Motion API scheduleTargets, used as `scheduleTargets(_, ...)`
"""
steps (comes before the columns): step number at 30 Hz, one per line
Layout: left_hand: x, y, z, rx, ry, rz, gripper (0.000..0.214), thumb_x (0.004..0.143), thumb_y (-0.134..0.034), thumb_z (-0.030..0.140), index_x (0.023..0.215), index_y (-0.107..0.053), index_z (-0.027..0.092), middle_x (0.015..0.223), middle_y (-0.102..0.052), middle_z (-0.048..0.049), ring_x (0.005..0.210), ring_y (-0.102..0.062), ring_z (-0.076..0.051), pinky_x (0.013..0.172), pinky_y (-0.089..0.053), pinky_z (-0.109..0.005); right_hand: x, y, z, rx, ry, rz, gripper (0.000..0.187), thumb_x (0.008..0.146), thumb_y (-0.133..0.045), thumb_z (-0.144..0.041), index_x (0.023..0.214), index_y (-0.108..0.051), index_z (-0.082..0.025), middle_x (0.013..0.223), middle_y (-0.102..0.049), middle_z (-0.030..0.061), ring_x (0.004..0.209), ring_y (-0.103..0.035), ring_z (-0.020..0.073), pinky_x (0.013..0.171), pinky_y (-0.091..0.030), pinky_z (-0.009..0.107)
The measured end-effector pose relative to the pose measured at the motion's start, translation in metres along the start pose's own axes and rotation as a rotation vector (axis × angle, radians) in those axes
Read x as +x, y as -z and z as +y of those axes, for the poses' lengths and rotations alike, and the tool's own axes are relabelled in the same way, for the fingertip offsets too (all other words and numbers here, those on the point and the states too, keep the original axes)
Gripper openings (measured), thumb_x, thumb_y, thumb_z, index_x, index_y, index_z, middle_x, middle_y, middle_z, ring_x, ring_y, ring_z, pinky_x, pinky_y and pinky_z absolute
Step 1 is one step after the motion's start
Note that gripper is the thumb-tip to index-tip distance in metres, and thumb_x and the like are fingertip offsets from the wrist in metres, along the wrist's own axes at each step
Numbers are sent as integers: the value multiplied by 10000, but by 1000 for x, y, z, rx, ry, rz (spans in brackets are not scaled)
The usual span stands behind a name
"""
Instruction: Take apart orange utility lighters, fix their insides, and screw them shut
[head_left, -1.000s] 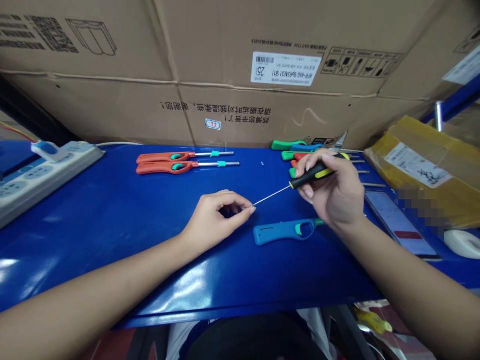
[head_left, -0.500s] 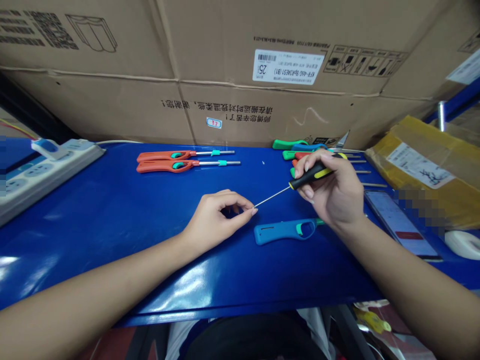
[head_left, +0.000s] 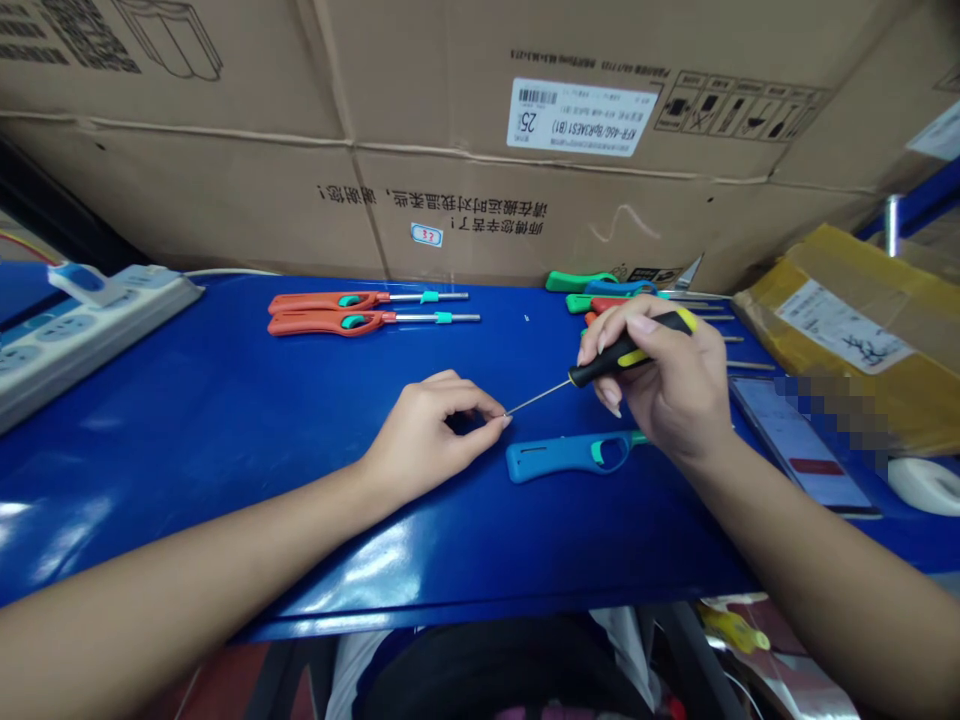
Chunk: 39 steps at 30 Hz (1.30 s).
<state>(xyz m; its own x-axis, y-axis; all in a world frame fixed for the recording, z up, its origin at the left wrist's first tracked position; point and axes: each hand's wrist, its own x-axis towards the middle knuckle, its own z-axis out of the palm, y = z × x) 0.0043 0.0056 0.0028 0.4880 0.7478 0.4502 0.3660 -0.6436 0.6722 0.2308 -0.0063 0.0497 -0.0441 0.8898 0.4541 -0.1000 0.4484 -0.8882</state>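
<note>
A black and yellow screwdriver [head_left: 619,358] is gripped in my right hand [head_left: 675,375], its thin shaft slanting down to the left. My left hand [head_left: 442,425] is closed in a pinch of thumb and forefinger right at the screwdriver's tip. Whatever tiny thing sits between those fingertips is too small to make out. Just below the shaft, a blue gas lighter [head_left: 555,458] lies flat with a green trigger; my right hand and wrist hide its far end.
Two orange lighters [head_left: 322,321] with metal tubes lie at back left. Several more lighters [head_left: 581,281] are behind my right hand. A phone [head_left: 810,450], white roll [head_left: 926,485] and taped parcel [head_left: 832,330] stand right, a power strip [head_left: 90,315] left. A big carton [head_left: 450,90] walls the back.
Both hands keep their hold, with the screwdriver tip still at my left fingertips. The screwdriver handle has shifted slightly left and down. The camera view has tilted a little.
</note>
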Motion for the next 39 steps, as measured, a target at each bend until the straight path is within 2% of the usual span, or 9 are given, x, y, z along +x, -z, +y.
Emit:
scheduleTargets(7, -2, 1, -1, 68, -31, -23, 58, 859, -720, 193, 840, -773, 207, 822, -764, 4, 781, -631, -166, 728, -495, -304, -5, -9, -4, -134, 67, -6, 225, 941, -655, -373, 788, -646, -209, 728, -686, 0, 345, -510, 70, 292, -382, 224)
scheduleTargets(11, -2, 0, -1, 83, -10, -30, 64, 859, -717, 197, 814, -762, 206, 819, -766, 8, 780, -628, -167, 735, -494, -310, -8, -11, -4, -134, 97, -21, 146, 915, -696, -369, 934, -641, -235, 756, -694, -13, 374, -559, 84, 323, -452, 222)
scheduleTargets(17, -1, 0, -1, 88, 30, -20, 62, 849, -732, 209, 797, -765, 213, 798, -763, 13, 756, -628, -161, 707, -491, -300, -10, -8, -5, -122, 140, -102, 234, 912, -690, -319, 1126, -608, -277, 882, -714, -6, 493, -649, 123, 427, -566, 259)
scheduleTargets(24, -2, 0, 0, 72, 23, -24, 63, 845, -756, 232, 785, -768, 217, 796, -768, 22, 750, -627, -158, 729, -505, -303, -10, -13, -5, -307, 288, 30, 184, 845, -772, -299, 984, -660, -257, 899, -670, -5, 468, -612, 89, 356, -504, 227)
scheduleTargets(29, 0, 0, 0, 55, 23, -32, 73, 843, -772, 280, 826, -764, 209, 831, -764, 14, 791, -644, -157, 751, -512, -298, -12, -11, -3, -328, 290, 54, 154, 888, -729, -327, 998, -650, -252, 864, -665, -2, 515, -648, 106, 401, -527, 232)
scheduleTargets(30, 0, 0, 0, 44, 17, -42, 129, 829, -790, 309, 901, -766, 205, 881, -765, 6, 827, -654, -160, 781, -517, -300, -12, -11, -4, -328, 292, 82, 152, 897, -719, -337, 1001, -647, -254, 863, -664, -2, 530, -655, 110, 409, -529, 233)
scheduleTargets(34, 0, 0, 3, 16, -27, -149, 612, 737, -858, 423, 1264, -660, 183, 1103, -736, -37, 1006, -658, -196, 938, -501, -343, -11, -13, -6, -321, 304, 186, 141, 915, -696, -377, 983, -642, -266, 799, -648, -12, 525, -643, 115, 403, -509, 238)
scheduleTargets(36, 0, 1, 4, 27, -57, -215, 657, 724, -856, 454, 1283, -643, 183, 1137, -725, -44, 1052, -646, -214, 968, -480, -367, -11, -14, -7, -327, 306, 198, 138, 916, -694, -381, 969, -643, -264, 748, -635, -21, 480, -610, 108, 373, -475, 237)
scheduleTargets(39, 0, 1, 5, 71, -102, -303, 589, 734, -832, 490, 1223, -671, 204, 1131, -727, -32, 1060, -635, -230, 965, -449, -389, -13, -16, -7, -350, 295, 191, 142, 914, -697, -384, 958, -647, -258, 708, -629, -30, 412, -551, 87, 325, -404, 227)
